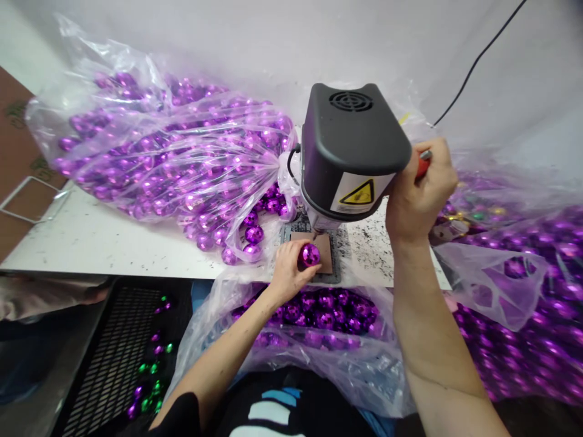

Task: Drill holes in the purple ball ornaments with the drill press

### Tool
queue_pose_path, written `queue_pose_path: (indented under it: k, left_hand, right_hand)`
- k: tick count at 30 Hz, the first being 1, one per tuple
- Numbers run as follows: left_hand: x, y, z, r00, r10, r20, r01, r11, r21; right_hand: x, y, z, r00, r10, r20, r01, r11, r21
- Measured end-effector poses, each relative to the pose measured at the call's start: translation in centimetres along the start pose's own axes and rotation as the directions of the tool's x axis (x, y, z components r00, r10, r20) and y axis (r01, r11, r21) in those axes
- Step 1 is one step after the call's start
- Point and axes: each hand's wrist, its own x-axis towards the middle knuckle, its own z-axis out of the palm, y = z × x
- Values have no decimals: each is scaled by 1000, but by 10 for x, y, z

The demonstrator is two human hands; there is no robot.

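Observation:
Between the thumb and fingers of my left hand (pixel 291 267) is a shiny purple faceted ball (pixel 310 255). It sits over a brown pad (pixel 326 247) on the base of a bench drill press, just in front of the bit. Above stands the press's black motor housing (pixel 357 133), with a yellow warning label on its front. My right hand (pixel 421 194) is closed around the red-tipped lever handle (pixel 423 162) at the housing's right side. Across my lap lies an opened clear bag (pixel 319 352) with many purple balls inside.
A large clear bag of purple balls (pixel 173 158) lies on the white table (pixel 113 243) at left, some balls loose beside it. More bagged balls (pixel 537 315) lie at right. Dark shavings litter the tabletop. A black crate (pixel 109 358) and another person's arm (pixel 50 297) are at lower left.

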Motion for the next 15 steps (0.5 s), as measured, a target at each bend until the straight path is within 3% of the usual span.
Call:
queue_pose_path:
  k: [5,7,9,11,13,15]
  left_hand:
    - [-60,17,-27,956,49,290,-61,998,31]
    - [-68,16,-38,944,38,327,-60,996,58]
    - [-58,7,-54,958,38,284,-57,997,57]
    - [-34,-10,-71,990,22,136,-38,992,120]
    - [-5,-30,-84,996,-33,-86,58,951,303]
    - [21,-49,-89,980,-140,-140,192,847,495]
  right_hand:
    - [6,4,7,999,43,-6,-43,997,65]
    - [6,4,8,998,54,-24,-52,996,68]
    - [6,3,8,997,66,-35,-63,996,66]
    - [6,2,8,997,77,-28,-75,994,73]
    - [6,2,8,997,79,-18,-78,994,79]
    - [6,3,8,998,65,-19,-64,996,69]
